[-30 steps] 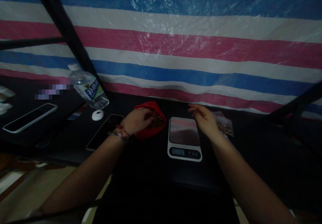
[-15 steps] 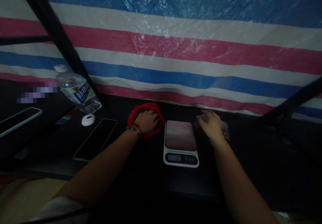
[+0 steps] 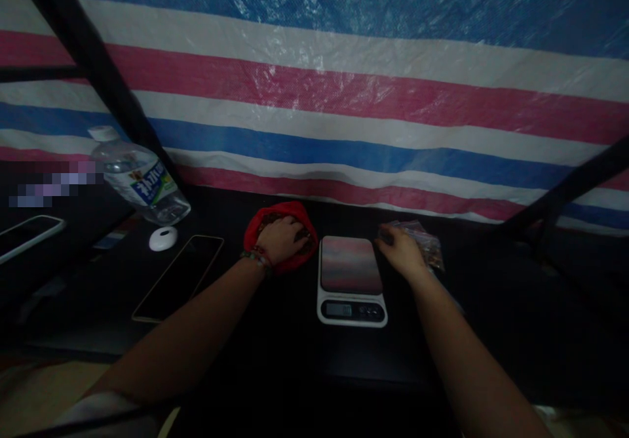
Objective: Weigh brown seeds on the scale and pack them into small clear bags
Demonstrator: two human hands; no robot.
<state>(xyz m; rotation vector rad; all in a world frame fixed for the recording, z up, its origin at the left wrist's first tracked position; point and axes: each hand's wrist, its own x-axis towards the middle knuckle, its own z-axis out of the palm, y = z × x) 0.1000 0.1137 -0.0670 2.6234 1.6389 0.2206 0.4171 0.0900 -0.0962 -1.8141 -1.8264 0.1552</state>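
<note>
My left hand (image 3: 281,239), wearing a beaded bracelet (image 3: 256,259), rests inside a red cloth bag (image 3: 255,223). Its fingers lie apart over small brown pieces (image 3: 279,218), with the fingertips partly hidden. To the right of the bag lies a kitchen scale (image 3: 350,264) with a bare plate and a lit display. Just beyond its right side is my right hand (image 3: 400,249), palm down, thumb apart from the bent fingers, holding nothing I can see. Clear zip bags (image 3: 430,244) with brownish contents lie beside and partly behind that hand.
A phone (image 3: 179,277), a white earbud case (image 3: 163,238) and a tilted plastic bottle (image 3: 140,179) are on the left. Another phone (image 3: 29,236) lies farther left. Striped sheeting (image 3: 324,90) hangs behind the black table (image 3: 354,359), with dark frame bars at both sides.
My right hand has drawn slightly left and its fingers have bent, uncovering more of the zip bags. My left hand stays in the red bag. The view has shifted slightly.
</note>
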